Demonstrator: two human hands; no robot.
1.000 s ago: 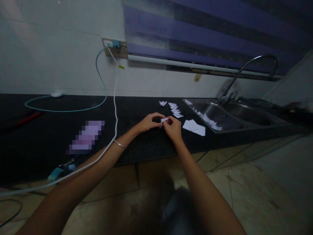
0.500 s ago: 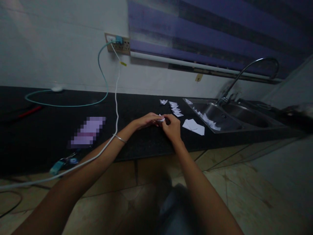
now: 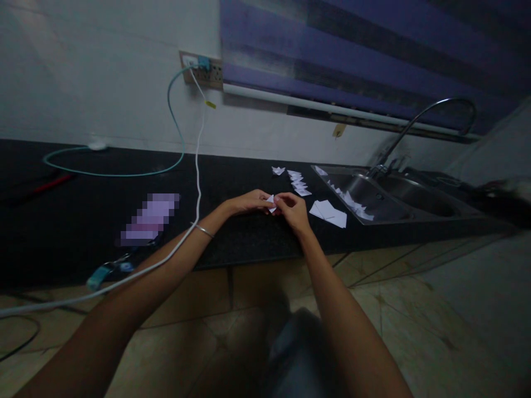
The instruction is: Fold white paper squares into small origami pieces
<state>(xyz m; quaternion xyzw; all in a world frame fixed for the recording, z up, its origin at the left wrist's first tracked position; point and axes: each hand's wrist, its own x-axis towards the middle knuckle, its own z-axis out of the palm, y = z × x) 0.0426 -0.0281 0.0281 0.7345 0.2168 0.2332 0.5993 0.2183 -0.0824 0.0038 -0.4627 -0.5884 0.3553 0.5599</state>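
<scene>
Between my two hands is a small folded piece of white paper, pinched by the fingers of both. My left hand grips it from the left, thumb on top. My right hand has thumb and fingertips closed on its right edge. Just right of my hands lies a stack of white paper sheets. Behind them on the counter sit a single folded paper boat and a row of similar folded papers. More folded white papers line the left rim of the sink.
A steel double sink with a curved faucet is at the right. A white cable hangs from the wall outlet across my left forearm. A blurred-out purple item and keys lie left on the black counter.
My right fingers have shifted on the folded paper, and more of its white face shows, now pointing upward. Both hands stay in about the same place. The view has tilted slightly.
</scene>
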